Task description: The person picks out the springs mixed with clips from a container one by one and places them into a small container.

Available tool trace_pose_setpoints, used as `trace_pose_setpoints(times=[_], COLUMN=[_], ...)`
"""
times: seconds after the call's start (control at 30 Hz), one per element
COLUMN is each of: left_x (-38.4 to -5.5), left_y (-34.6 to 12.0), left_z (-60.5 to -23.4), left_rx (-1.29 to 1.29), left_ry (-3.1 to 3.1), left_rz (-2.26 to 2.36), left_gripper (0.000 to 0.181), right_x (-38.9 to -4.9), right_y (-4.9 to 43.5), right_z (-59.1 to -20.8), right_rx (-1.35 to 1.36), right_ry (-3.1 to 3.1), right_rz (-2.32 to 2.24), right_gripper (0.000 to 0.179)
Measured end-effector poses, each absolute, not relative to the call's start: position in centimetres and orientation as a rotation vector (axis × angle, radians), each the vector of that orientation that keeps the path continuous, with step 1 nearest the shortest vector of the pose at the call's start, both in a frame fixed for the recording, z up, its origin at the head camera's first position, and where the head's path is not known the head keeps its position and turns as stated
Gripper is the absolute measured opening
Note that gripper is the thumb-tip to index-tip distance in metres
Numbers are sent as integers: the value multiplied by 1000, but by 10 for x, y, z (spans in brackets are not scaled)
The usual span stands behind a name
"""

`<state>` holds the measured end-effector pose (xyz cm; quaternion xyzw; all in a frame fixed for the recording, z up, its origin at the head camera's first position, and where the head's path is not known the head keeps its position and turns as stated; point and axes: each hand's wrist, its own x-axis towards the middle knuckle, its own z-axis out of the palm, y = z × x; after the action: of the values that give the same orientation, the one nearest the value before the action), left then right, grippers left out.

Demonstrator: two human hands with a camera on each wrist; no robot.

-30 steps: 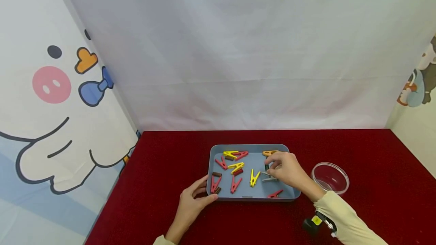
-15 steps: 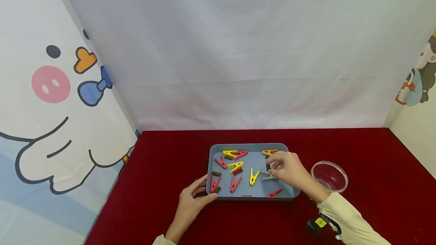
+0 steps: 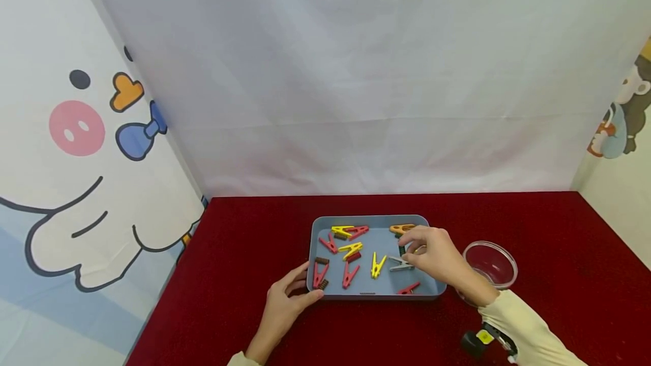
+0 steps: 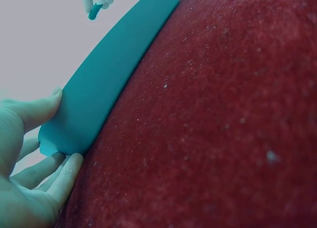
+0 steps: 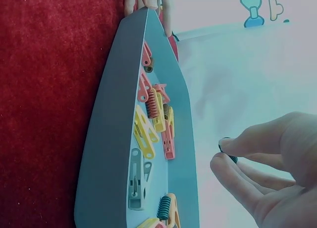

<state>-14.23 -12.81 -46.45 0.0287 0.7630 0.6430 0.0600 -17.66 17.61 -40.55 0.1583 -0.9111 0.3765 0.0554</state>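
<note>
In the head view my left hand (image 3: 282, 304) holds the front left corner of a shallow blue-grey tray (image 3: 376, 297), thumb on the front side and fingers along the left side. My right hand (image 3: 434, 256) is raised over the tray's right part and pinches a small dark coil spring (image 3: 402, 250) between thumb and finger. The right wrist view shows this spring (image 5: 228, 147) mostly covered by the fingertips. Below the hand lies a grey clip (image 3: 400, 264). An orange clip (image 3: 400, 229) and another dark green spring (image 5: 164, 207) lie near the back right.
Yellow clips (image 3: 378, 266), red clips (image 3: 350, 275) and several brown or red springs (image 3: 322, 260) are spread over the tray. A round clear plastic bowl (image 3: 490, 264) stands right of it, partly behind my right forearm. A red cloth (image 3: 254, 230) covers the table.
My right hand has shifted slightly to the right over the tray, still pinching the spring. The left hand keeps its place at the tray corner.
</note>
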Motion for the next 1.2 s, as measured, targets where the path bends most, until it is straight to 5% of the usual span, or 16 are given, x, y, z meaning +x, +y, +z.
trace_pose_setpoints(times=[1.2], left_x=[-151], left_y=[-130], left_z=[-495], left_rx=[68], left_ry=[2350], left_rz=[1941], left_gripper=[64], right_x=[-161], right_y=[191], right_z=[-389], right_rx=[553], right_ry=[-2711], right_rz=[1120], right_gripper=[20])
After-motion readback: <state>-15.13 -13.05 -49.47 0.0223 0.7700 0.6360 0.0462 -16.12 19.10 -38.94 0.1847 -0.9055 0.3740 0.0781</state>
